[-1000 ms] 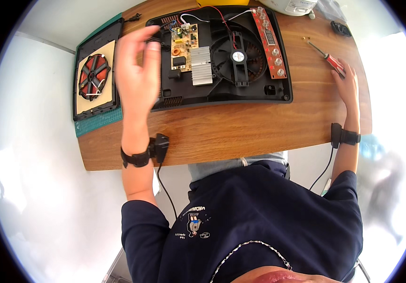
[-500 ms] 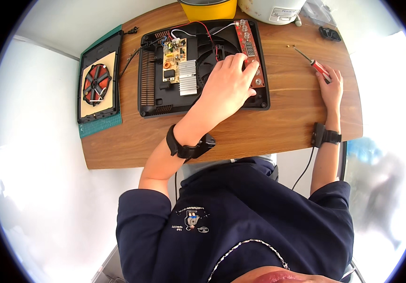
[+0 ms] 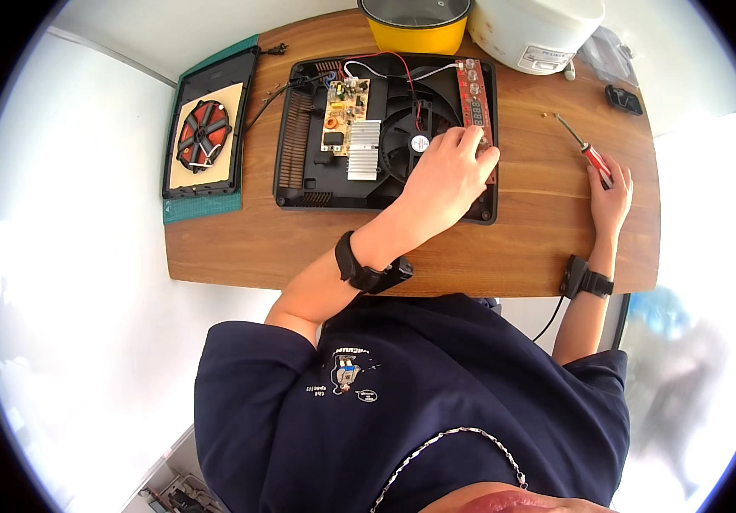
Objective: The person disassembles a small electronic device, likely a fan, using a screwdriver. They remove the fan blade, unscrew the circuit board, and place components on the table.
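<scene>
My left hand [image 3: 449, 178] is on the lower half of a red display board [image 3: 473, 103] at the right of an open black housing [image 3: 317, 188], fingers curled onto it, fingertips partly hidden. Inside the housing are a circuit board [image 3: 337, 111], a silver heatsink [image 3: 364, 150] and a fan [image 3: 398, 128] with wires. My right hand [image 3: 610, 192] holds a red-and-white screwdriver [image 3: 592, 156] at the desk's right, its tip near small brass-coloured pieces [image 3: 546, 114].
A black cover with a red-black round coil [image 3: 204, 135] lies on a green mat [image 3: 197, 209] at left. A yellow pot [image 3: 411, 34], white cooker [image 3: 513, 34], plastic bag [image 3: 607, 60] and black part [image 3: 623, 99] sit along the back of the wooden desk [image 3: 300, 248].
My left hand has swung rightward from beside the housing's left edge onto the red display board. My right hand keeps the screwdriver. The view has shifted.
</scene>
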Demonstrator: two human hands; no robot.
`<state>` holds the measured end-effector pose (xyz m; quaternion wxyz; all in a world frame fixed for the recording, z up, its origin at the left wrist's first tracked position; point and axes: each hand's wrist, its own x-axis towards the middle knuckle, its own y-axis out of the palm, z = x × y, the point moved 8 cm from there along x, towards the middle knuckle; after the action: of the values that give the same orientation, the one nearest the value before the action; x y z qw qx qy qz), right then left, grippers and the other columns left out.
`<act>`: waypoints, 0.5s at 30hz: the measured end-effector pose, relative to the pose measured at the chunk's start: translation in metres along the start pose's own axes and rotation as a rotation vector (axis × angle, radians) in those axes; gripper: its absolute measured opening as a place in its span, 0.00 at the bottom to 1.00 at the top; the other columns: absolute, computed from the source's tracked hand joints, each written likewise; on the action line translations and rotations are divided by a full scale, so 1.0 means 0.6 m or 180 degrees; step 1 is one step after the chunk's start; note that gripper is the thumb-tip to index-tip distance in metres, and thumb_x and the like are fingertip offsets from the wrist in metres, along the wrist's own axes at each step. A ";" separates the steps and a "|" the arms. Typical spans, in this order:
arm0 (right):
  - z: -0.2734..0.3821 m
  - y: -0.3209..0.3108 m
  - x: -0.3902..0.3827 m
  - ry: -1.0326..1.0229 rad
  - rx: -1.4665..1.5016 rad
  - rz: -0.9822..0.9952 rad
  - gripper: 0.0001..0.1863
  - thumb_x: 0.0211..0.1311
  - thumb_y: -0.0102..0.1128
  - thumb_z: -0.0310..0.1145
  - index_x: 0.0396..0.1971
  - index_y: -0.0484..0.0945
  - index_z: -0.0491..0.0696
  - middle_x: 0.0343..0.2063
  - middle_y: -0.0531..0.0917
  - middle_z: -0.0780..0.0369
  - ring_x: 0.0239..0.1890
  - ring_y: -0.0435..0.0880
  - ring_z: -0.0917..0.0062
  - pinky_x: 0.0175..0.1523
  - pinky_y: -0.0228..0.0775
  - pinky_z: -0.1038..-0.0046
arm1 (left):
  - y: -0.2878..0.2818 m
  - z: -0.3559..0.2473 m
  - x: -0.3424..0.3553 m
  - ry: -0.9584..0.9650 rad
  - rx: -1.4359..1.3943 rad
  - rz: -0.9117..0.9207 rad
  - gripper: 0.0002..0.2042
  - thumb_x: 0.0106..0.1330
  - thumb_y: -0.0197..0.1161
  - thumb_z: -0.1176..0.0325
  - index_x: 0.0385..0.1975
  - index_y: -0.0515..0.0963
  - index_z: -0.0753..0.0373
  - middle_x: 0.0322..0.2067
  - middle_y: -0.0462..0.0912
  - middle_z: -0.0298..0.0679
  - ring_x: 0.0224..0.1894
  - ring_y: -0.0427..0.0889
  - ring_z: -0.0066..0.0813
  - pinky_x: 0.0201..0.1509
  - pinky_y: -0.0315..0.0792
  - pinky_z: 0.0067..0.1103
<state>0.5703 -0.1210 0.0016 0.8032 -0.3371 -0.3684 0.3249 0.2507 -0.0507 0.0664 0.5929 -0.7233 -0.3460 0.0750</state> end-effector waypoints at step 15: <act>-0.003 0.013 0.008 -0.0058 -0.0261 0.0137 0.17 0.64 0.72 0.38 0.51 0.86 0.52 0.46 0.83 0.63 0.53 0.80 0.65 0.61 0.70 0.64 | -0.066 0.074 -0.009 0.0064 -0.0770 -0.0005 0.28 0.57 0.76 0.65 0.58 0.76 0.60 0.56 0.74 0.46 0.56 0.78 0.45 0.56 0.77 0.35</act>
<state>0.5720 -0.1135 -0.0038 0.7782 -0.3746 -0.3813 0.3298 0.2076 -0.0158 0.0881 0.5048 -0.7899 -0.3471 0.0251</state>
